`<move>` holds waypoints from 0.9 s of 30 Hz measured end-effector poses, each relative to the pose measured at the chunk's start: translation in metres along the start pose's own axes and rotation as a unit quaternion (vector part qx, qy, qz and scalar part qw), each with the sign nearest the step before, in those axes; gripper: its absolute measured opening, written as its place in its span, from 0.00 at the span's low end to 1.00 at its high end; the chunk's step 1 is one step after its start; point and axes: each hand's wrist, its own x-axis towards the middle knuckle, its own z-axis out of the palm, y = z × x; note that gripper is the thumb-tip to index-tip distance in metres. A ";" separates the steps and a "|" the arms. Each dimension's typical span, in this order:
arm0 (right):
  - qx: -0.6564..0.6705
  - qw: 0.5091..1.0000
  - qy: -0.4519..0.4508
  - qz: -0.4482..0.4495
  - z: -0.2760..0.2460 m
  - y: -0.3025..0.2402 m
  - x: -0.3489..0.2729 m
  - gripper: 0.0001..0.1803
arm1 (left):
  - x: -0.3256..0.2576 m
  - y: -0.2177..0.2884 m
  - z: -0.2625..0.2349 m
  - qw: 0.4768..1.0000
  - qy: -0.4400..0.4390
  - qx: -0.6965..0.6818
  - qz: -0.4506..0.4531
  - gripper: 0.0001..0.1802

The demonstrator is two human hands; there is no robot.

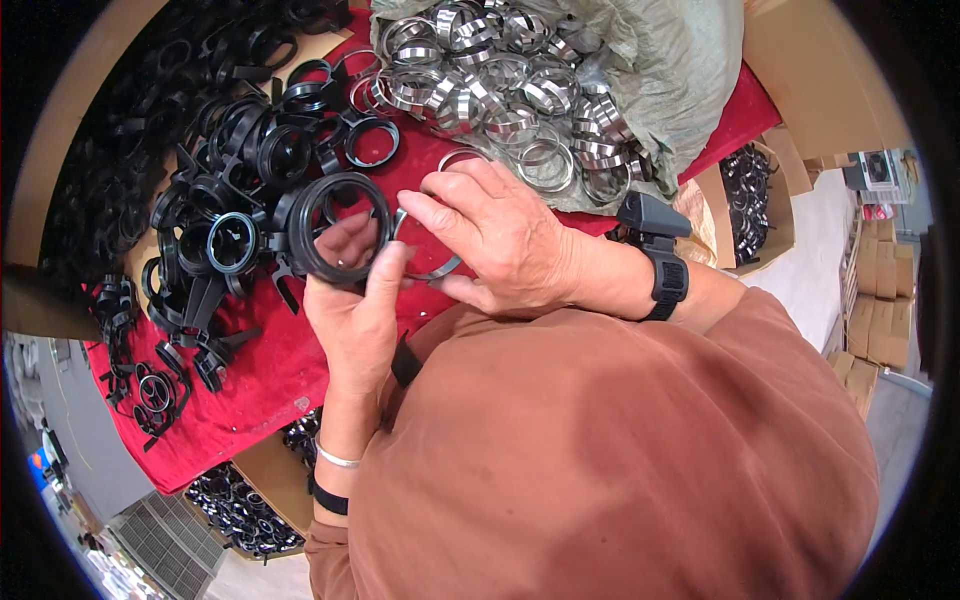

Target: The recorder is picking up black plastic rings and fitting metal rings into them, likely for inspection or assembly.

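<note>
Black ring (pixel 302 235) is clasped by the left hand's (pixel 350 325) grip; just right of it, a thin steel band (pixel 438 271) is pinched by the right hand's (pixel 510 240) grip. Left of the black ring, similar ringed parts (pixel 235 160) are heaped close by on the red-covered tabletop (pixel 260 390); beyond it, toward the right, shiny steel bands (pixel 540 90) are piled against a greyish sack (pixel 690 80).

A reddish-brown top (pixel 600 450) was worn. Past its left sleeve (pixel 328 562), a black band (pixel 329 498) and silvery bangle (pixel 336 460) were seen; past its right sleeve (pixel 770 330), a black strap (pixel 668 288) (a dark, boxy device (pixel 652 215) was attached).
</note>
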 end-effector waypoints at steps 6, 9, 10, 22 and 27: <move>0.103 0.994 0.031 0.028 -0.019 0.013 0.008 0.38 | 0.002 0.006 -0.023 0.877 -0.159 -0.361 -0.273 0.35; 0.182 0.983 0.004 0.008 -0.014 0.010 0.020 0.33 | -0.004 0.013 -0.015 0.853 -0.149 -0.396 -0.304 0.31; 0.182 0.983 0.004 0.007 -0.012 0.008 0.022 0.33 | -0.004 0.015 -0.014 0.850 -0.144 -0.402 -0.308 0.30; 0.179 0.981 -0.079 -0.011 0.002 -0.001 0.026 0.34 | -0.014 0.014 -0.014 0.870 -0.091 -0.317 -0.367 0.27; 0.181 0.978 -0.108 0.007 0.007 -0.006 0.016 0.38 | -0.022 0.009 -0.014 0.870 -0.109 -0.265 -0.401 0.33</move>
